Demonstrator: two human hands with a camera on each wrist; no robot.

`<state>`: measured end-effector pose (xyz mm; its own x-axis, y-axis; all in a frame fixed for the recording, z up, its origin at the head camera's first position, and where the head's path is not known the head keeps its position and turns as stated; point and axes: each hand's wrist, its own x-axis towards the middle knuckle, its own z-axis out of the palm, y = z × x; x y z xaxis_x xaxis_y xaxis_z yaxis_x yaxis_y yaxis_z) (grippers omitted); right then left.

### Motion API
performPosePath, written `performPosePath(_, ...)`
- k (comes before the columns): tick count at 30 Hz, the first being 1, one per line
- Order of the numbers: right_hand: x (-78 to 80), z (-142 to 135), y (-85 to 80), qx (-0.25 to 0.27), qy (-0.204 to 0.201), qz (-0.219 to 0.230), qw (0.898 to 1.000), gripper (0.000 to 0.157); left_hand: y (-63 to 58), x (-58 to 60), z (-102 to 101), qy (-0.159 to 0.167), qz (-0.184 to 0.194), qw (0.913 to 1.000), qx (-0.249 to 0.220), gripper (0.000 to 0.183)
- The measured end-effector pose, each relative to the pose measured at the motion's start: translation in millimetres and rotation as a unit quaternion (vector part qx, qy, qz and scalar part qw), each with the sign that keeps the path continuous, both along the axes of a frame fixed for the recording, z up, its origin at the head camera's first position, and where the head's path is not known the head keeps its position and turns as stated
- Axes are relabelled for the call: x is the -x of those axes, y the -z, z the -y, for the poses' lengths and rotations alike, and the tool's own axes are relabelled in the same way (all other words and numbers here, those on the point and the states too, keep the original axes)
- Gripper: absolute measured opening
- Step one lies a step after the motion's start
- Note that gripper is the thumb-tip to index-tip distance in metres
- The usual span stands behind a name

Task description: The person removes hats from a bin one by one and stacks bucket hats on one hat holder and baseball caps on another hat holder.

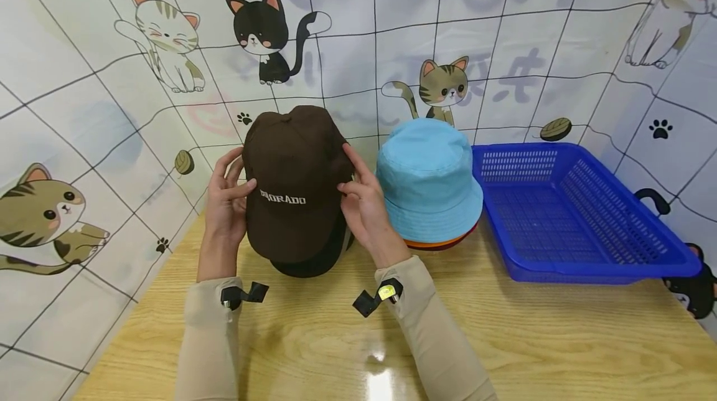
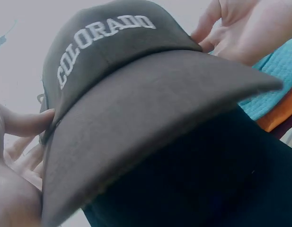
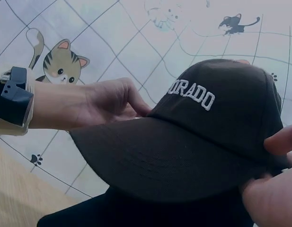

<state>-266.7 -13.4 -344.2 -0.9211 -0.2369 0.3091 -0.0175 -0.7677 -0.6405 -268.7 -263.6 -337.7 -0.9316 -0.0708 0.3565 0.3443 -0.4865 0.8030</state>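
Note:
A dark brown baseball cap (image 1: 291,164) with white COLORADO lettering sits over a darker cap (image 1: 305,264), whose brim shows below. My left hand (image 1: 225,202) grips the brown cap's left side, thumb near the seam above the brim. On the opposite side my right hand (image 1: 365,205) pinches the same cap between thumb and fingers. Both wrist views show the brown cap (image 2: 150,94) tilted, its brim (image 3: 150,156) over the dark cap below. Some fingers are hidden behind the cap. To the right stands a light blue bucket hat (image 1: 428,177), close to my right hand.
Under the blue hat, orange (image 1: 442,243) and dark red edges of other hats show. A blue plastic basket (image 1: 594,270) stands on the wooden table (image 1: 313,339) at the right. A cat-printed wall covering (image 1: 347,83) runs behind and along both sides.

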Motion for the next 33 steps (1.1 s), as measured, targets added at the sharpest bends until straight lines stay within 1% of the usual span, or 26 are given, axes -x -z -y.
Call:
performPosePath(2,-1.2,-1.8,-1.6,-0.015,0.007,0.0,1.0,0.079,-0.3,1.0,-2.3,-0.008,-0.003,0.9999,-0.012,0.062)
performPosePath(5,-3.6,-3.4,-3.5,-0.049,0.038,0.006,0.998,0.077,-2.6,0.9,-6.3,-0.021,-0.005,0.9995,-0.024,0.062)
performPosePath(8,-5.9,-4.8,-3.3,-0.102,0.078,0.007,0.992,0.077,-6.1,-0.1,-11.8,-0.038,-0.002,0.9988,-0.031,0.06)
performPosePath(11,-7.5,-5.4,-2.7,-0.144,0.11,-0.008,0.983,0.077,-9.5,-1.7,-16.3,-0.055,0.001,0.9981,-0.028,0.06)
performPosePath(14,-8.0,-4.9,-1.9,-0.147,0.137,-0.018,0.979,0.072,-12.8,-4.0,-19.0,-0.074,0.002,0.9971,-0.016,0.059)
performPosePath(16,-7.7,-3.8,-1.5,-0.139,0.155,-0.014,0.978,0.061,-15.0,-6.0,-20.2,-0.088,0.008,0.9961,-0.001,0.056)
performPosePath(19,-6.9,-1.0,-0.4,-0.125,0.172,0.012,0.977,0.042,-17.7,-8.9,-20.8,-0.101,0.028,0.9941,0.029,0.052)
performPosePath(21,-6.2,2.2,0.7,-0.115,0.182,0.026,0.976,0.032,-19.4,-10.9,-20.0,-0.1,0.044,0.993,0.047,0.049)
performPosePath(22,-6.1,3.7,1.2,-0.108,0.185,0.032,0.976,0.029,-20.5,-12.3,-19.5,-0.094,0.049,0.9927,0.057,0.048)
performPosePath(24,-6.1,6.6,1.7,-0.089,0.189,0.038,0.977,0.028,-23.1,-15.7,-17.5,-0.079,0.056,0.992,0.082,0.048)
performPosePath(26,-6.2,8.8,1.6,-0.07,0.191,0.036,0.978,0.028,-26.4,-20.0,-13.6,-0.055,0.056,0.9906,0.112,0.05)
performPosePath(28,-6.4,9.6,0.7,-0.052,0.187,0.034,0.98,0.029,-29.7,-24.6,-9.4,-0.035,0.053,0.9866,0.151,0.054)
performPosePath(30,-5.7,9.2,0.3,-0.041,0.177,0.031,0.983,0.03,-32.3,-27.8,-6.0,-0.023,0.052,0.983,0.175,0.057)
performPosePath(32,-5.3,7.6,-0.3,-0.036,0.16,0.024,0.986,0.035,-33.6,-29.2,-4.8,-0.019,0.053,0.9842,0.168,0.057)
performPosePath(33,-5.4,6.7,-0.6,-0.04,0.15,0.019,0.988,0.039,-33.6,-29.2,-5.1,-0.02,0.056,0.9864,0.154,0.055)
